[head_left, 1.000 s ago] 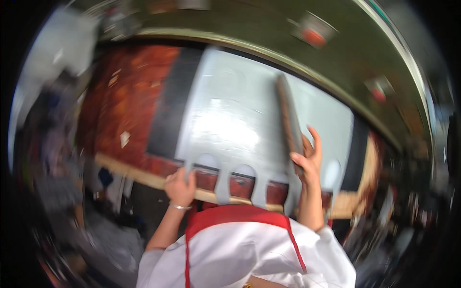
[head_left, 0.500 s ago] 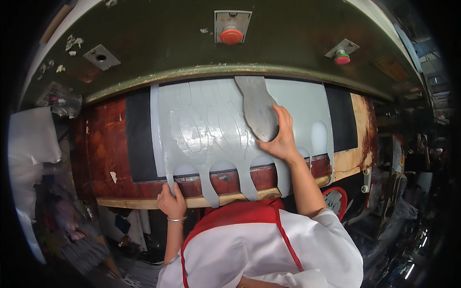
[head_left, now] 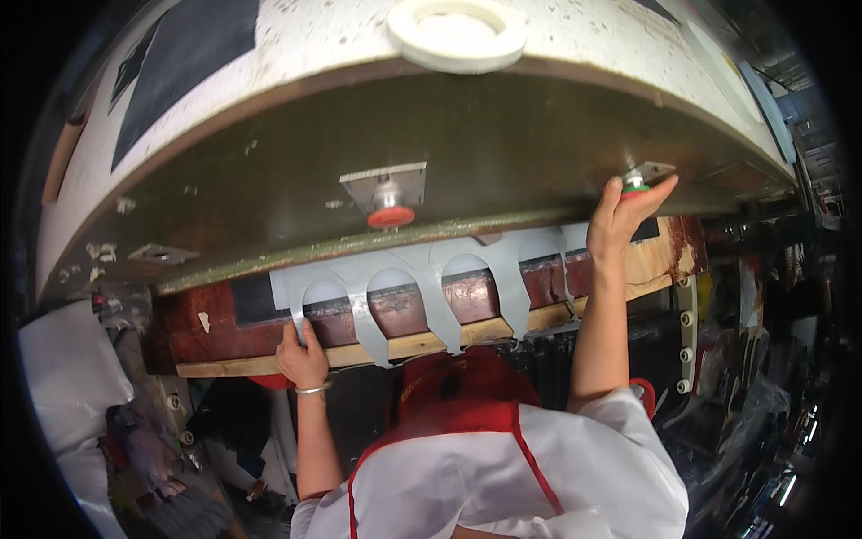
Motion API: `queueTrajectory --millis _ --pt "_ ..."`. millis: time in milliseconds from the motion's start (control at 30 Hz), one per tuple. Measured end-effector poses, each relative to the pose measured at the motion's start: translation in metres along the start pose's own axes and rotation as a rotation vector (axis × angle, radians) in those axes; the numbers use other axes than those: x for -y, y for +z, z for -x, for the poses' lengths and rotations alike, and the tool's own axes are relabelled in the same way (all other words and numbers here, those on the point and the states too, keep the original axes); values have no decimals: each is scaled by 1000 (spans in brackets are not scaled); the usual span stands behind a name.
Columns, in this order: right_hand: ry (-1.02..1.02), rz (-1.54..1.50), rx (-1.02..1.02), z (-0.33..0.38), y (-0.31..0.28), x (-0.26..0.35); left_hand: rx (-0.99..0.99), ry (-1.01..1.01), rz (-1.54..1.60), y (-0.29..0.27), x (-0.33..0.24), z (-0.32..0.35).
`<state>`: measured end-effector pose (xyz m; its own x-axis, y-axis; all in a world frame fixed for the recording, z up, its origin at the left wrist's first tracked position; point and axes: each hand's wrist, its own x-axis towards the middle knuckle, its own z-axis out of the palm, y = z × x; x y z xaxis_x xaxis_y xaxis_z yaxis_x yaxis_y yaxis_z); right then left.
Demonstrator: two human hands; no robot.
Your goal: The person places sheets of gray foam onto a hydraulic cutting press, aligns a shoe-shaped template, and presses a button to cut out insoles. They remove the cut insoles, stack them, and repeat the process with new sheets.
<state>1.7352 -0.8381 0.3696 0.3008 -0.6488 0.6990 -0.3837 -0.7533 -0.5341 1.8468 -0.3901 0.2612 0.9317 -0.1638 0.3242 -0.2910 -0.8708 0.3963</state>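
Observation:
A pale grey sheet (head_left: pixel 409 256) with rounded cut-outs along its near edge lies on the press bed, its far part hidden beneath the green press beam (head_left: pixel 503 135). My left hand (head_left: pixel 303 357) pinches the strip at the sheet's left near corner between thumb and fingers. Up at the beam's right side, my right hand (head_left: pixel 615 225) has thumb and fingers spread around the green push button (head_left: pixel 635 190), touching it. Only a small edge of the grey sole-shaped plate (head_left: pixel 488 239) shows under the beam.
A red push button (head_left: pixel 391 216) sticks out from the middle of the beam. On the beam's white top rests a tape roll (head_left: pixel 458 34). The bed's wooden front edge (head_left: pixel 422 349) runs close to my body. Clear plastic bags (head_left: pixel 72 355) hang at the left.
My right hand has left the sole-shaped plate and gone up and right to the green button. The view has shifted, and the beam now covers most of the plate. My left hand still holds the sheet.

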Motion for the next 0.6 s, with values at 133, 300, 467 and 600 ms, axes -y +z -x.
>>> queueTrajectory --millis 133,300,467,600 --pt "-27 -2 -2 32 -19 -21 33 -72 -17 7 0 -11" --pt "124 65 109 69 -39 -41 56 -72 56 2 2 -11" --pt "687 -201 529 125 -41 -64 22 -84 103 4 9 -7" --pt "459 -113 587 135 -47 -78 55 -74 199 8 14 -7"
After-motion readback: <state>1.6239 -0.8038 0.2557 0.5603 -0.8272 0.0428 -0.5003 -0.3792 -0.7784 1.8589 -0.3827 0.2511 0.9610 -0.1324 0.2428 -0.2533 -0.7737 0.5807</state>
